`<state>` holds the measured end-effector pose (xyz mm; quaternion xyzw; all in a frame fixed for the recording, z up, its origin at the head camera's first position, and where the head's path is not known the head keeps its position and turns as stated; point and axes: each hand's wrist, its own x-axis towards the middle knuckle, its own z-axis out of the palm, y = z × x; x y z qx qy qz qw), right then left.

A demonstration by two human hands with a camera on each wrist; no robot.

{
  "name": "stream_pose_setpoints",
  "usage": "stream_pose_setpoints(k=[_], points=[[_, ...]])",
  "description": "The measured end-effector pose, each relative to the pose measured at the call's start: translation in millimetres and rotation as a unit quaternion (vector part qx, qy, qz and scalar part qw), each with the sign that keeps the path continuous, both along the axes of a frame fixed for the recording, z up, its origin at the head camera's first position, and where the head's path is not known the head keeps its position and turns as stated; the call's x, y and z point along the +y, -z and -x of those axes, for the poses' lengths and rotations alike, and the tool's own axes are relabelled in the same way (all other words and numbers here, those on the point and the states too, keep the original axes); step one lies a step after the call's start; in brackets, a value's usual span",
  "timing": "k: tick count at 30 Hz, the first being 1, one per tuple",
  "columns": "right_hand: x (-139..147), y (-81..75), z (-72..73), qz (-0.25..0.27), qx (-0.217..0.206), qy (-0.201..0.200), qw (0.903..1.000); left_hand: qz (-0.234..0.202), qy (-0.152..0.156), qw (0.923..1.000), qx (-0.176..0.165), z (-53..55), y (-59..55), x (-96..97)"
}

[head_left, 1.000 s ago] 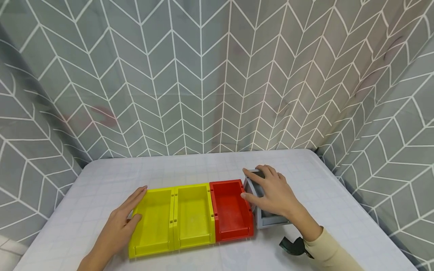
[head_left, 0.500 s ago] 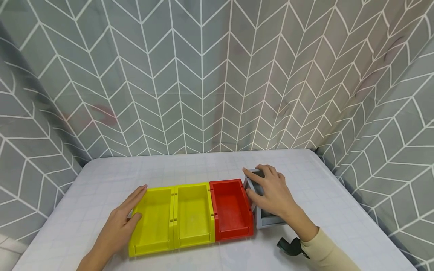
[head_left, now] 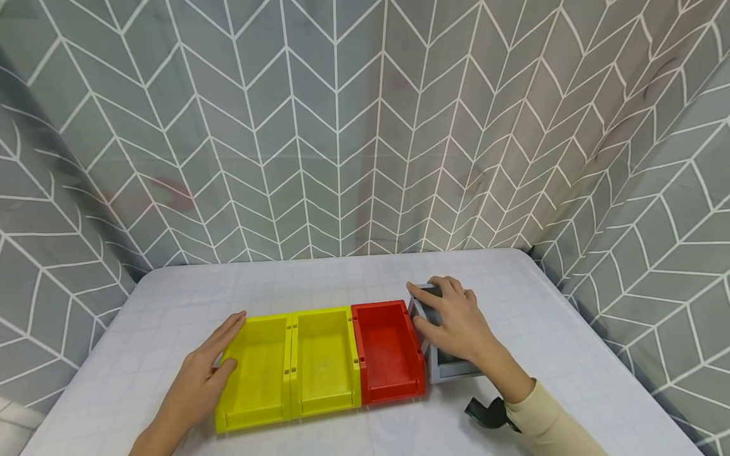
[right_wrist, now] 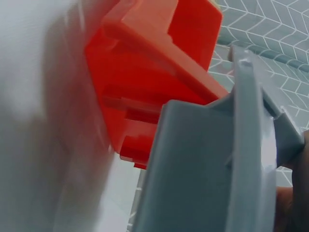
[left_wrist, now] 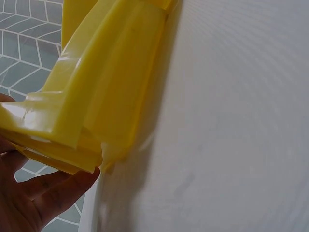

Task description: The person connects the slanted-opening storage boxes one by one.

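Two yellow bins and one red bin [head_left: 390, 348] stand side by side on the table. At the row's left end, my left hand [head_left: 196, 383] holds the outer yellow bin [head_left: 258, 373], fingers along its outer side and thumb at the rim. In the left wrist view, fingertips meet the edge of this yellow bin [left_wrist: 113, 72]. My right hand [head_left: 456, 326] grips a grey bin [head_left: 459, 372] from above, hiding part of it. That grey bin [right_wrist: 193, 159] is tilted, its side against the red bin [right_wrist: 140, 72] in the right wrist view.
The second yellow bin [head_left: 325, 364] sits between the outer yellow one and the red one. A black curved piece [head_left: 487, 415] shows beside the right sleeve [head_left: 550, 418]. Patterned grey curtains [head_left: 342, 126] surround the white table [head_left: 319, 282] at the back and sides.
My right thumb has drawn back from the red bin's rim to the grey bin, and my right wrist has shifted slightly left. The left hand and the row of bins look unchanged.
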<state>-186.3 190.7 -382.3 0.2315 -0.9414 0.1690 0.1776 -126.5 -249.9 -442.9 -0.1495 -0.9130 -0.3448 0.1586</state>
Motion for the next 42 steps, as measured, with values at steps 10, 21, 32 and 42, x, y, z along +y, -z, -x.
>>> stream_pose_setpoints(k=[10,21,32,42], points=[[-0.4,1.6,2.8,0.007,0.002,-0.002,1.0000,0.000,-0.002,1.0000,-0.005,0.9,0.6,-0.3],[0.4,0.9,2.8,-0.005,0.006,-0.009,0.9999,-0.002,0.002,1.0000,0.000,0.4,-0.3,-0.1],[-0.9,2.1,2.1,-0.006,0.009,0.002,0.9999,-0.003,0.004,1.0000,0.003,0.1,-0.4,-0.8],[-0.7,5.0,2.4,-0.009,0.010,0.003,0.9999,0.001,0.003,1.0000,0.005,-0.1,0.2,0.2]])
